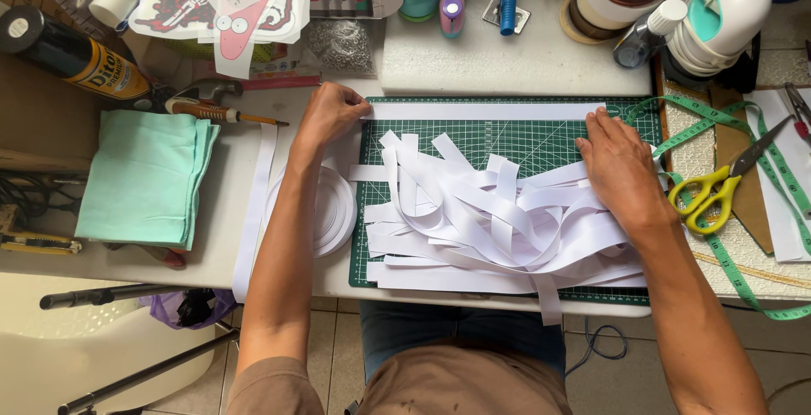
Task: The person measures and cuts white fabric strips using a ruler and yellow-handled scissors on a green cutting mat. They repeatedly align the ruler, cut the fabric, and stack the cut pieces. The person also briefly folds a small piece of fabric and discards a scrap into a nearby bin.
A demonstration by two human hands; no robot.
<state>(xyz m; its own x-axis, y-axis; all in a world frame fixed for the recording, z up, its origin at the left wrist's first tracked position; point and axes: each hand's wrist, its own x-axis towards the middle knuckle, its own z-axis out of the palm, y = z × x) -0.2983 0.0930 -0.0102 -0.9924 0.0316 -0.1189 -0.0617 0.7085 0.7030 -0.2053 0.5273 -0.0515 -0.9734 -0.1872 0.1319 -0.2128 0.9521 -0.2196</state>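
Note:
A long white paper strip lies along the far edge of the green cutting mat. My left hand pinches the strip's left end, just off the mat's corner. My right hand lies flat on the mat with its fingertips pressing the strip's right end. Between my hands, nearer to me, sits a loose heap of several cut white paper strips. A roll of white tape-like strip rests under my left forearm.
Yellow-handled scissors and a green measuring tape lie right of the mat. A folded mint cloth, a hammer and a black can sit at the left. Glue bottles, tape rolls and printed cutouts crowd the back.

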